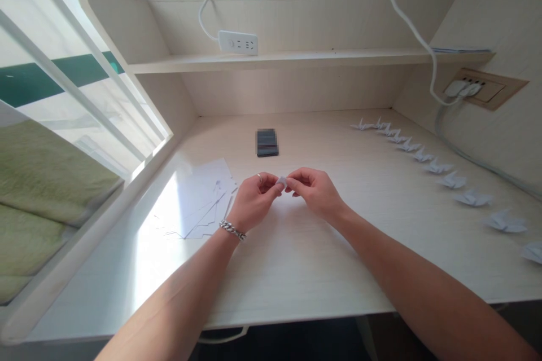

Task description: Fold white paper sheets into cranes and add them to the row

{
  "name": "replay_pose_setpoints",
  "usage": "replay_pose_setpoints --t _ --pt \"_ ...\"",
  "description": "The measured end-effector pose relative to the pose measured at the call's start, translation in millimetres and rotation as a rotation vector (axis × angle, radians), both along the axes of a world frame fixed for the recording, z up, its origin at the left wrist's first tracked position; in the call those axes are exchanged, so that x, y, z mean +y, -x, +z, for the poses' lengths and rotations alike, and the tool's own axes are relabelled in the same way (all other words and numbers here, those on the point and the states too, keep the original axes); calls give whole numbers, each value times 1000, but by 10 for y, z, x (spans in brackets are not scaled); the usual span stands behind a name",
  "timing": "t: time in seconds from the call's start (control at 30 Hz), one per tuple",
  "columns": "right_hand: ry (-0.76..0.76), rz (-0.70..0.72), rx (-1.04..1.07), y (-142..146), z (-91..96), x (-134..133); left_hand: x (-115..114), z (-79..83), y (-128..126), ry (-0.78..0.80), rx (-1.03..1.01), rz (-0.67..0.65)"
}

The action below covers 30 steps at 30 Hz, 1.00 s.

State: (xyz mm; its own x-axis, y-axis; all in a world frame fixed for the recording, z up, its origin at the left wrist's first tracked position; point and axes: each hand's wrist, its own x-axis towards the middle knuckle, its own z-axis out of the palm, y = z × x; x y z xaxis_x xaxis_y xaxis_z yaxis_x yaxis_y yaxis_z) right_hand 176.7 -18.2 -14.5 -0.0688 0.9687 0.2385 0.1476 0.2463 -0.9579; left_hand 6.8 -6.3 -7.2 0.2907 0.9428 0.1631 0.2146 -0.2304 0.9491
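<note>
Both my hands meet over the middle of the pale desk (296, 259). My left hand (253, 201), with a ring and a chain bracelet, pinches a small folded piece of white paper (282, 181). My right hand (315, 190) pinches the same piece from the other side. Both hands are closed on it, just above the desk top. A loose stack of white paper sheets (199, 197) lies to the left of my left hand.
A dark phone (266, 142) lies flat behind my hands. Several folded white paper cranes (453, 180) run in a row along the right side. A power strip (237, 43) sits on the shelf; its cable goes to a wall socket (470, 89). A bed rail (84, 96) stands at left.
</note>
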Motion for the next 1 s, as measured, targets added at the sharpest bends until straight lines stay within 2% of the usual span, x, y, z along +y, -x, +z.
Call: replay_pose_setpoints --t 0.13,0.23,0.33,0.47,0.57,0.83,1.0 --pt "-60 1 -154 -13 37 -23 5 -30 14 -95 122 17" --pt "-82 -36 -192 -14 43 -30 2 -26 14 -104 131 1" --pt "-59 -27 -131 -13 27 -16 12 -9 25 -105 90 19" --pt "75 89 9 -6 25 -2 41 -13 61 -115 12 78" --pt "136 110 98 7 50 -10 49 -24 67 -90 -59 92" --pt "143 66 156 20 49 -16 66 -45 21 22 -278 142" --pt "71 18 147 10 5 5 53 -55 19 -7 -272 55"
